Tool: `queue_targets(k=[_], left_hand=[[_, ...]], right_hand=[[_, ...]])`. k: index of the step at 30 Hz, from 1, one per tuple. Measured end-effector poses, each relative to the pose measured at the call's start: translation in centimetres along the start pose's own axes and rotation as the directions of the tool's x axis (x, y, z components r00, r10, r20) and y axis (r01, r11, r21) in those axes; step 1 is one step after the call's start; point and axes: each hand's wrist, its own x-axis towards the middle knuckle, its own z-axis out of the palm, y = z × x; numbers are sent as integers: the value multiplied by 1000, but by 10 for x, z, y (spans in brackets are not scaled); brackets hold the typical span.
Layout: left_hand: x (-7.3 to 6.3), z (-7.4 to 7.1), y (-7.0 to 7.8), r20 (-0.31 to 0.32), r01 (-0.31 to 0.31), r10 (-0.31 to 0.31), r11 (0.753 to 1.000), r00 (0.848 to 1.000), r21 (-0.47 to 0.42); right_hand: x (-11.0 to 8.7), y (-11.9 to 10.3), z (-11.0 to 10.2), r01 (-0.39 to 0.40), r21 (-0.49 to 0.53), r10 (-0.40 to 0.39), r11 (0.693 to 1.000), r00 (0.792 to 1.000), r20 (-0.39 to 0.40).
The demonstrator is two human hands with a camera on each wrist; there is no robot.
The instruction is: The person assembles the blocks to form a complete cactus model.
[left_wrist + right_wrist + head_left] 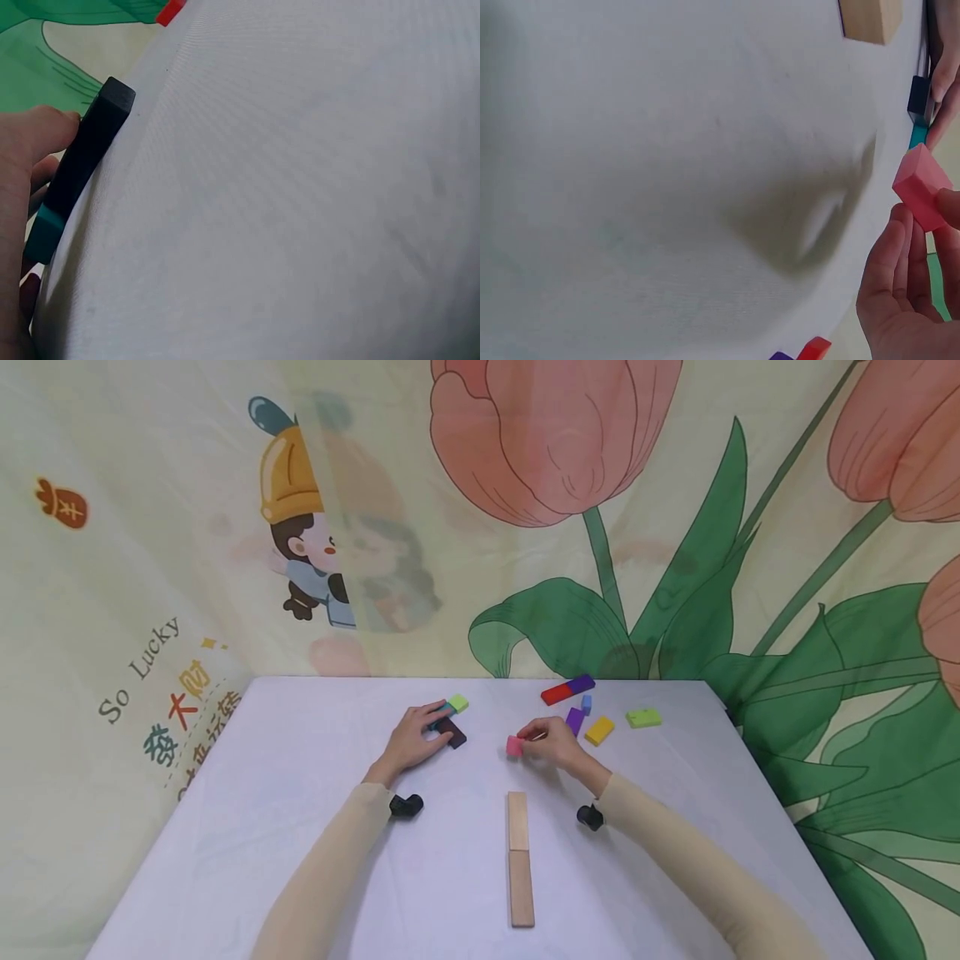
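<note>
In the head view my right hand (555, 743) pinches a pink block (513, 746) between thumb and fingertips. The right wrist view shows that pink block (921, 184) held above the white cloth. To the left, my left hand (412, 739) lies at a black block (452, 732) and a teal block (438, 723) joined end to end. Its thumb presses the black block (86, 146) in the left wrist view, with fingers on the far side and the teal block (46, 232) below. A lime-green block (458, 702) touches the teal end by the left fingertips.
Two plain wooden blocks (518, 822) lie end to end near the front. Behind the right hand are red (557, 694), dark purple (581, 684), blue (587, 703), purple (574, 720), yellow (599, 730) and light-green (643, 718) blocks. A printed cloth (450, 643) hangs behind the table.
</note>
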Motion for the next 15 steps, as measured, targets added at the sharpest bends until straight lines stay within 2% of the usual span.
queue_targets(k=[7, 15], left_hand=[[-1, 0, 2, 0, 5, -5, 1000, 1000, -5], [0, 2, -1, -9, -7, 7, 1000, 1000, 5]], right_hand=[[-12, 7, 2, -16, -16, 16, 1000, 999, 43], [-19, 15, 4, 0, -30, 4, 1000, 992, 129]])
